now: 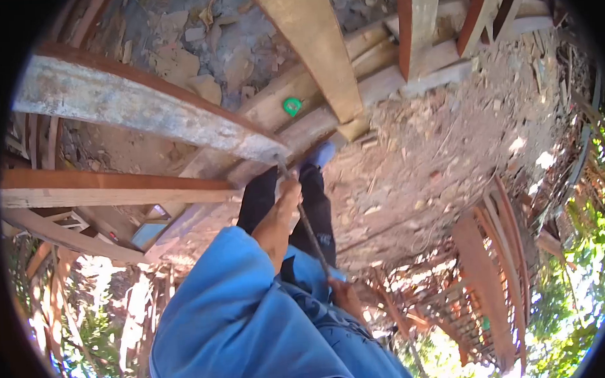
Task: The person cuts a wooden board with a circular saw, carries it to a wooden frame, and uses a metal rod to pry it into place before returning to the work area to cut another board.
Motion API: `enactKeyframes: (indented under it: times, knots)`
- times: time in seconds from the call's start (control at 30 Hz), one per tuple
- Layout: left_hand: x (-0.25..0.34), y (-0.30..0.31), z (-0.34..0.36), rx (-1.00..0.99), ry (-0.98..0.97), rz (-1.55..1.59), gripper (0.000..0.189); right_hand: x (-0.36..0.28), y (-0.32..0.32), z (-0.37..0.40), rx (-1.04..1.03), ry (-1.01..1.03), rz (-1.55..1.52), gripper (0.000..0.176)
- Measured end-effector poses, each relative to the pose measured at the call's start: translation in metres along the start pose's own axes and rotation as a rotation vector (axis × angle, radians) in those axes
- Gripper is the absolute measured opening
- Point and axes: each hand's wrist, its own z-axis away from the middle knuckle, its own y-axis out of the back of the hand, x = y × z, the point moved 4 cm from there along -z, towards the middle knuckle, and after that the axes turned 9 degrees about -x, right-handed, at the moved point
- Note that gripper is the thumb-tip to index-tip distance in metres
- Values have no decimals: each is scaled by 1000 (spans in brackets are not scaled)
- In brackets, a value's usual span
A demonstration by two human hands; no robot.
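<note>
A long, thin, dark bar (311, 232), like a pry bar, slants down across the front of my body. My left hand (289, 193) is wrapped round its upper part, close to the tip. Lower down, beside my shirt, my right hand (345, 297) is closed round the other end. The tip of the bar meets the near end of a wooden beam with worn whitish paint (146, 104). My feet, one in a bluish shoe (322, 155), stand beside the timbers under that beam end.
A green tape measure (291, 107) lies on a low timber (266, 105) ahead. A bare plank (321, 48) and another beam (116, 187) also reach toward me. Rubble and soil (441, 151) cover the ground at right, with leaning boards (485, 276) beyond.
</note>
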Motion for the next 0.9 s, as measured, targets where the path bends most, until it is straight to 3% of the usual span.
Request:
enactKeyframes:
  times: [0.07, 0.1, 0.13, 0.17, 0.3, 0.47, 0.6, 0.63, 0.9]
  knots:
    - [-35, 8, 23, -15, 39, -20, 66, 4, 1, 16, 58, 56, 19, 53]
    - [-15, -1, 20, -34, 6, 2, 65, 8, 3, 14, 37, -50, -13, 54]
    - [4, -2, 8, -38, -27, 22, 65, -7, 6, 6, 51, -26, -13, 53]
    - [0, -5, -8, -40, 57, -27, 64, -15, 8, 9, 51, -21, -8, 53]
    - [-5, -3, 0, -76, 86, 99, 51, -28, 9, 24, 20, -96, 87, 50]
    - [-3, -3, -3, -105, 147, 120, 58, -22, 5, 22, 24, -163, 60, 53]
    - [-2, 2, -4, -122, 90, 94, 58, -26, -4, 24, 35, -68, 98, 52]
    - [10, 2, -8, -111, 80, 103, 58, -23, -8, 17, 59, 141, 238, 51]
    - [11, 3, 8, -72, 122, 138, 57, -44, -2, 30, -6, -214, 3, 50]
